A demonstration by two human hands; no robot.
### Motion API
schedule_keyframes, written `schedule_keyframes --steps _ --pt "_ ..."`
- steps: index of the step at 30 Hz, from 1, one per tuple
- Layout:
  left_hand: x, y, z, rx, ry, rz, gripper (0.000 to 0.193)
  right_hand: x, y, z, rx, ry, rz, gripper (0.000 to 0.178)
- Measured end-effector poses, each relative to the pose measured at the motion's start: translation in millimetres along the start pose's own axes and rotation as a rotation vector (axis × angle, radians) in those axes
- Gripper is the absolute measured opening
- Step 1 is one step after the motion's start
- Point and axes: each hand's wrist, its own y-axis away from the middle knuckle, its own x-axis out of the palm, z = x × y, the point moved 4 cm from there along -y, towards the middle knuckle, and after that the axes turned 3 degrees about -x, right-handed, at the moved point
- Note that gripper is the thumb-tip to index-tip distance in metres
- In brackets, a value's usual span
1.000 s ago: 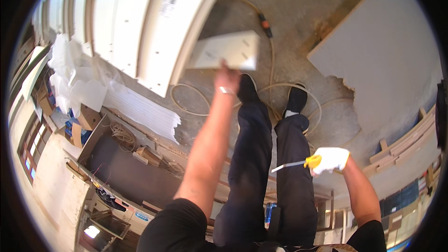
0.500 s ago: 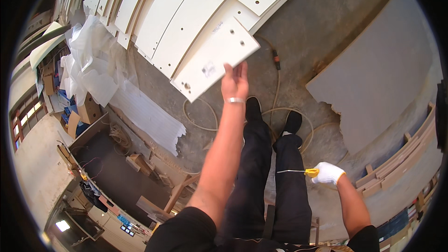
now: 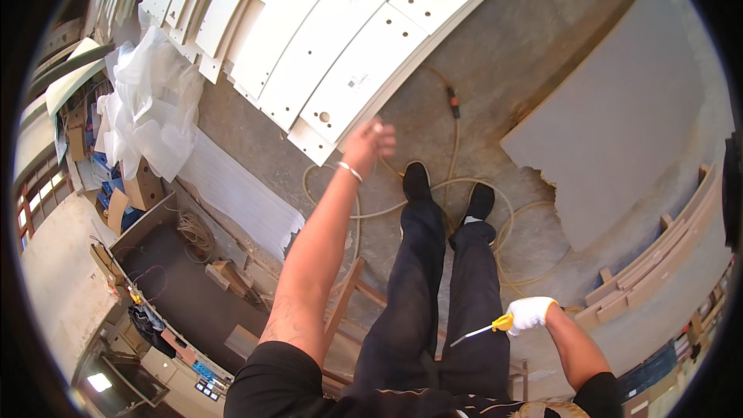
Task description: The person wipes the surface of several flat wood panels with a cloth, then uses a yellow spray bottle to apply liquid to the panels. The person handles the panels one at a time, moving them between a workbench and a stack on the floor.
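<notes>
My bare left hand (image 3: 370, 145), with a light band at the wrist, is beside the near edge of a white drilled panel (image 3: 360, 77). Its fingers look loosely apart and slightly blurred, with nothing visible in them. That panel lies among other white panels on the stack, and part of a lower panel (image 3: 311, 145) shows past its near-left end. My right hand (image 3: 531, 313), in a white glove, is closed round the yellow handle of what looks like a screwdriver (image 3: 503, 323). The thin metal shaft points left, over my right leg.
A looped hose (image 3: 457, 139) with an orange-and-black connector crosses the floor around my feet. A large grey sheet (image 3: 619, 116) with a broken edge lies at right. Crumpled white wrapping (image 3: 155, 101) is at left. Wooden strips (image 3: 658, 255) stand at the right.
The white panel my left hand was holding now lies flat on the stack. My left hand has let go and drawn slightly left and back. The screwdriver has moved lower and tilted downward.
</notes>
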Motion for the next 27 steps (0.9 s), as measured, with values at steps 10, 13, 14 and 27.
schedule_keyframes --steps 10,13,14,27 --pt "76 318 190 -0.021 -1.325 0.283 0.048 20 164 -107 0.464 0.253 -0.445 0.041" --pt "100 374 183 -0.05 -1.322 0.277 0.05 40 196 -139 0.482 0.351 -0.022 0.042" --pt "107 390 183 -0.055 -1.286 0.235 0.049 38 206 -145 0.528 0.408 -0.039 0.042" --pt "137 631 364 -0.066 -0.112 -0.996 0.023 -29 321 146 0.53 0.987 -0.3 0.021"
